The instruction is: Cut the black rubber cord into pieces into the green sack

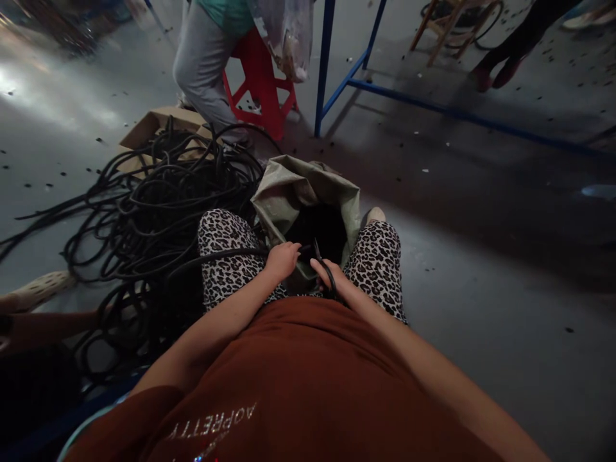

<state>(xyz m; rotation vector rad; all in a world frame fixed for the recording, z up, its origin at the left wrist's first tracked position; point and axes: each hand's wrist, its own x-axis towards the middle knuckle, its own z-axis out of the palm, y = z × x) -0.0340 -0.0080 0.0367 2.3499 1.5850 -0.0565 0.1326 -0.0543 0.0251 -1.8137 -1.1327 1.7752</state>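
Grey concrete floor (481, 269) spreads around us, speckled with small dark bits. We take the sack (293, 189) between our knees as the landmark. Far left of it, a big tangle of black hose (158, 192) lies on the floor, partly over a flat cardboard box (154, 123). One strand of hose runs from that pile across our left knee to our left hand (282, 260), which sits just at the sack's near rim with its fingers curled around the strand's end. Just right of that, touching the same rim, our right hand (327, 274) is closed on dark scissors (323, 264), their blades pointing into the sack's dark mouth. Beyond the sack, a person in grey trousers (202, 64) stands by a red stool (262, 83). Right of the stool, behind the sack, rises a blue frame (323, 70).
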